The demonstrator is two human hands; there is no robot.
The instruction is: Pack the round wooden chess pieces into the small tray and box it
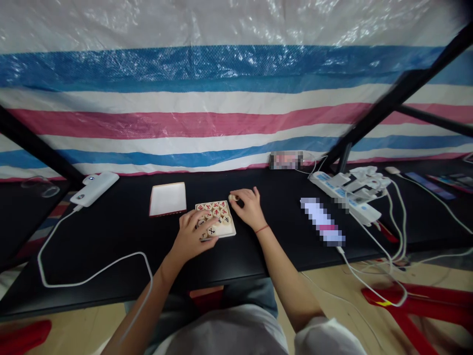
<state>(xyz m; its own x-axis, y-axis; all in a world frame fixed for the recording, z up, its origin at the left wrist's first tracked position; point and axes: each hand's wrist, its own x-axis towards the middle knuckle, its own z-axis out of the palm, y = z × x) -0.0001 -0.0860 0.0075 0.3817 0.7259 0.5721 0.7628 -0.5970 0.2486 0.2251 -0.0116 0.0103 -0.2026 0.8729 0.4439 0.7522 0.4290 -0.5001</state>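
Observation:
A shallow white box (228, 230) on the black table holds rows of round Chinese chess pieces (216, 213), some with red characters and some with black. My left hand (190, 234) lies over the box's left side, fingers spread across the pieces and thumb along the near edge. Its fingers cover part of the rows. Just past the box's far right corner, my right hand (249, 207) is closed in a pinch on a pale round chess piece (232, 197); the piece's face is hidden. Left of and behind the box lies a white-lined lid (168, 198).
A white power bank (95, 189) with a looping cable lies at the left. On the right are a blurred-out phone (322, 222) on a cable and a power strip (345, 197) crowded with plugs. Striped sheeting (192, 118) hangs behind the table. Red stools (424, 305) stand below.

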